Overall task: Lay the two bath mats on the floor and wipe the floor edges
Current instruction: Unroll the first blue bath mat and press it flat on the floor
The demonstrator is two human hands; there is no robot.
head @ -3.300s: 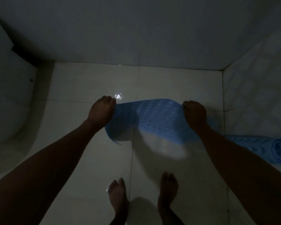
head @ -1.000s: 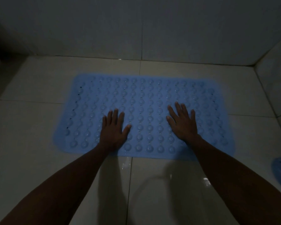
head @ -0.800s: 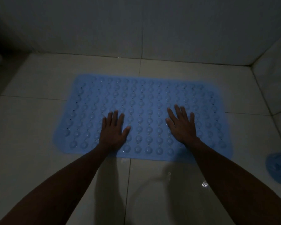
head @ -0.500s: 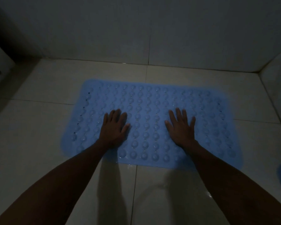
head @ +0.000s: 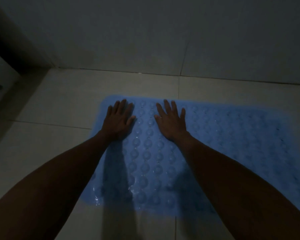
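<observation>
At the far left a pale fixture is seen against the dark corner; what it is cannot be told in this dim light. The tiled floor runs from it to the wall, and the seam between the two, one of the edges to be wiped, lies bare, with no cloth in view.

The left hand is laid palm down on the far left corner of the mat, its fingers held nearly straight and only slightly parted. It is placed there, by judgement, so that the corner is pressed flat to the tile. Just to its right the right hand is also laid flat, its fingers fanned wider, so that the load is shared over several rows of the raised bumps. Nothing is gripped by either hand.

The mat itself is spread open on the floor, bumps upward, near the wall but apart from it, its right end running out of the picture. Wet glints are seen at its near edge, so sliding is a risk if the pressing is uneven. The second mat is not in view, and is judged not yet laid.
</observation>
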